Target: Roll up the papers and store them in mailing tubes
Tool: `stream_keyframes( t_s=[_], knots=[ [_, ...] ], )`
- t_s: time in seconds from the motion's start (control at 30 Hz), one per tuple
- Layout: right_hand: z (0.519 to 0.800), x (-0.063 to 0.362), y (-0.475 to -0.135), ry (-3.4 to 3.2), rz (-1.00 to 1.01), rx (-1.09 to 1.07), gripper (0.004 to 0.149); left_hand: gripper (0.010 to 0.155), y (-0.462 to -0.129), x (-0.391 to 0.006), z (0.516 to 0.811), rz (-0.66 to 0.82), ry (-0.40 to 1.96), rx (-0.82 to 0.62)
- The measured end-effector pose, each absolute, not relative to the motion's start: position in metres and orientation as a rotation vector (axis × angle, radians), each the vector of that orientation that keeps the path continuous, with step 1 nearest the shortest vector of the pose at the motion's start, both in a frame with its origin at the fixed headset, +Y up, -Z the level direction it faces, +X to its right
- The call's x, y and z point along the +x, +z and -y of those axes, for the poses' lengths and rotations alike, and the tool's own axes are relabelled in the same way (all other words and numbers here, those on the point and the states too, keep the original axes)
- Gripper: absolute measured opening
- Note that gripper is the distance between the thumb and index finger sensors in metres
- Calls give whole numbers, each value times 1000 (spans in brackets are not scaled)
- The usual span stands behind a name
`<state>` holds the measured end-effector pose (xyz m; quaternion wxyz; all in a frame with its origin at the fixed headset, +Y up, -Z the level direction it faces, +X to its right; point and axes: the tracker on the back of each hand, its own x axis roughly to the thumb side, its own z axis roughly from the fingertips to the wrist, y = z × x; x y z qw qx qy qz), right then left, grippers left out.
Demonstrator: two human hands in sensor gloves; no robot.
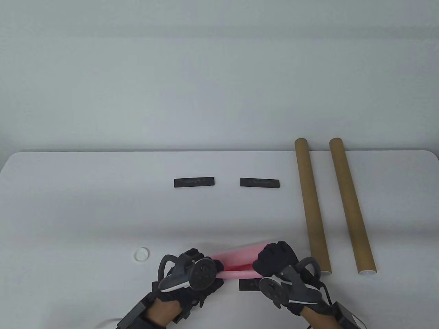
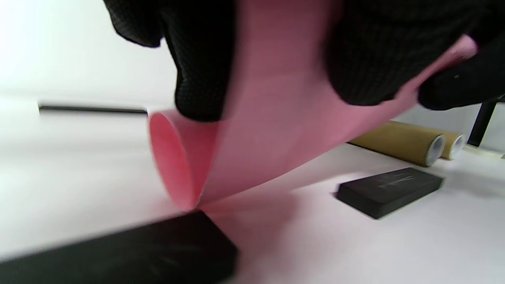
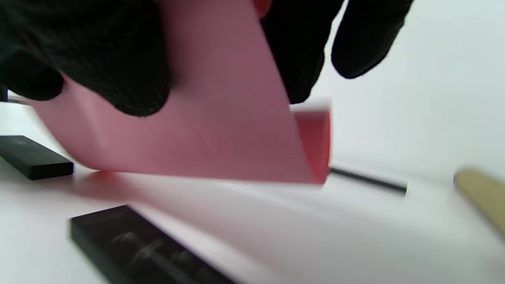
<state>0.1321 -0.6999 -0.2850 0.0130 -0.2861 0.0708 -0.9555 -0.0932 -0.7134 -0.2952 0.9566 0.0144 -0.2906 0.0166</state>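
A pink paper (image 1: 237, 261) is curled into a loose roll near the table's front edge. My left hand (image 1: 192, 274) grips its left end and my right hand (image 1: 276, 262) grips its right end. In the left wrist view the roll (image 2: 276, 130) shows an open end under my gloved fingers (image 2: 197, 75). In the right wrist view the paper (image 3: 205, 130) hangs from my fingers (image 3: 126, 71) just above the table. Two brown mailing tubes (image 1: 312, 202) (image 1: 351, 205) lie side by side at the right, running front to back.
Two black bar weights (image 1: 194, 182) (image 1: 259, 182) lie in the middle of the table. Another black weight (image 1: 249, 284) lies between my hands at the front edge. A small white cap (image 1: 141, 254) sits left of my left hand.
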Motion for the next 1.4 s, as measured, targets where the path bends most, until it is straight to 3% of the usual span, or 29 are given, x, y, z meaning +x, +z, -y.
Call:
stream_keyframes(
  t_s=[0.1, 0.2, 0.27, 0.33, 0.4, 0.43, 0.5, 0.6, 0.67, 0.8, 0.9, 1.0, 1.07, 1.17, 1.23, 1.3, 1.37, 1.4],
  knots=[
    [702, 140, -292, -3156, -33, -870, 37, 80, -287, -88, 710, 651, -172, 175],
    [702, 144, -296, -3292, 157, -863, 37, 84, -283, -84, 709, 686, -228, 248],
    [703, 145, -297, -3340, 237, -862, 37, 78, -283, -81, 709, 693, -223, 255],
    [702, 144, -294, -3301, 164, -890, 43, 63, -285, -81, 709, 680, -197, 238],
    [700, 141, -286, -3158, -78, -928, 77, 50, -290, -86, 710, 639, -91, 145],
    [698, 137, -279, -3012, -252, -989, 81, 45, -295, -90, 710, 604, 25, 44],
    [693, 132, -271, -2792, -447, -949, 78, 42, -300, -96, 714, 545, 233, -109],
    [694, 131, -272, -2891, -460, -945, 53, 41, -301, -98, 713, 556, 244, -120],
    [696, 132, -277, -2945, -346, -933, 44, 45, -298, -96, 713, 562, 152, -64],
    [699, 137, -287, -3070, -107, -878, 40, 80, -285, -86, 711, 622, -136, 148],
    [701, 144, -293, -3272, 139, -860, 40, 83, -279, -78, 708, 674, -234, 255],
    [702, 147, -295, -3378, 284, -865, 39, 75, -279, -76, 707, 678, -211, 260],
    [700, 147, -291, -3311, 187, -889, 47, 62, -283, -77, 709, 654, -179, 225],
    [692, 142, -277, -2990, -256, -947, 72, 47, -294, -88, 714, 608, -5, 65],
    [688, 139, -272, -2855, -395, -965, 71, 43, -300, -95, 718, 576, 162, -49],
    [688, 139, -271, -2884, -462, -946, 58, 43, -303, -98, 719, 576, 175, -88],
    [686, 140, -275, -2969, -374, -925, 44, 45, -301, -97, 718, 580, 112, -52],
    [686, 143, -280, -3046, -241, -911, 42, 53, -296, -94, 716, 586, 33, 31]
  ],
)
